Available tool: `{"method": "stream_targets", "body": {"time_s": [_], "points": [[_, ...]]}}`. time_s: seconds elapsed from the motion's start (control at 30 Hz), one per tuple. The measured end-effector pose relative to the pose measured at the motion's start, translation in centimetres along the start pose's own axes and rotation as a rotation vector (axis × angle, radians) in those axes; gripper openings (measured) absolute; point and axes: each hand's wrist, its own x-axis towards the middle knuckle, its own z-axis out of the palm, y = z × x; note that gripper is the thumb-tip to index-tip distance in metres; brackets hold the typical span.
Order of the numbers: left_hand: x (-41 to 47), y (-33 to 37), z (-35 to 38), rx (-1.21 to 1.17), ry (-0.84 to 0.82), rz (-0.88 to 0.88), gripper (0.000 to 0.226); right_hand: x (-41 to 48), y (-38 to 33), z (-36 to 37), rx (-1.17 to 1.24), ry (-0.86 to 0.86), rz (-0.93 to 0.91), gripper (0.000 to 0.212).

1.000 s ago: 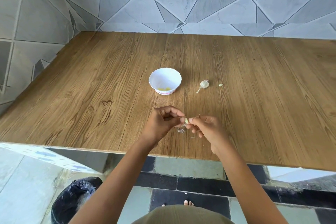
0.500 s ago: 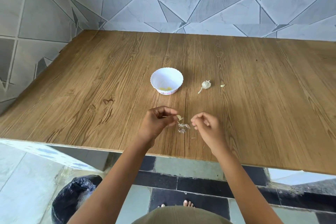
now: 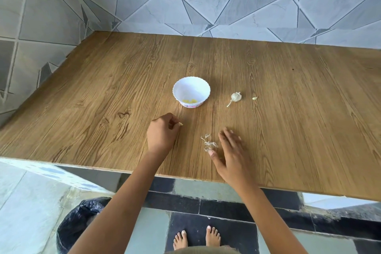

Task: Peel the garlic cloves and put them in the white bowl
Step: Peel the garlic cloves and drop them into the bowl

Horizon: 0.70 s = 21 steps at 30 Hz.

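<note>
My left hand (image 3: 162,133) pinches a peeled garlic clove (image 3: 180,124) just in front of the white bowl (image 3: 191,91), which holds a few yellowish peeled cloves (image 3: 189,101). Fingers straight, my right hand (image 3: 231,154) lies flat over the table beside a small heap of garlic skins (image 3: 209,142). To the right of the bowl lie the remaining piece of the garlic bulb (image 3: 235,97) with its stem, and one loose clove (image 3: 255,98).
The wooden table (image 3: 288,130) is backed by a tiled wall. Below its front edge at the left stands a bin lined with a black bag (image 3: 80,225). My bare feet (image 3: 195,237) show on the dark floor tiles.
My hands have parted. The left hand has carried the peeled clove left and forward toward the bowl. The right hand has uncurled and dropped flat beside the skins.
</note>
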Motion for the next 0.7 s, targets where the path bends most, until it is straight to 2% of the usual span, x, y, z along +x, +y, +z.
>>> {"method": "stream_targets", "body": {"time_s": [0.13, 0.23, 0.3, 0.37, 0.43, 0.57, 0.7], "points": [[-0.2, -0.1, 0.0, -0.011, 0.002, 0.057, 0.007, -0.1, 0.1, 0.3, 0.012, 0.011, -0.008, 0.079], [-0.7, -0.1, -0.3, -0.068, 0.02, 0.075, 0.01, 0.0, 0.3, 0.0, 0.125, 0.01, -0.011, 0.085], [-1.4, 0.1, -0.5, -0.119, 0.003, 0.116, 0.009, -0.1, 0.4, -0.8, 0.243, -0.016, 0.011, 0.08], [-2.1, 0.5, -0.6, -0.17, -0.03, 0.132, 0.008, -0.4, 0.6, -1.6, 0.312, -0.048, 0.021, 0.066], [-2.5, 0.8, -0.5, -0.216, -0.073, 0.106, 0.008, -0.4, 0.7, -2.2, 0.279, -0.053, -0.04, 0.058], [-2.5, 1.2, -0.4, -0.285, -0.132, 0.051, 0.009, 1.7, -0.7, -2.2, 0.159, -0.154, -0.203, 0.055], [-2.3, 1.1, -0.7, -0.324, -0.153, 0.026, 0.01, 2.9, -1.9, -2.6, 0.038, -0.224, -0.263, 0.047]]}}
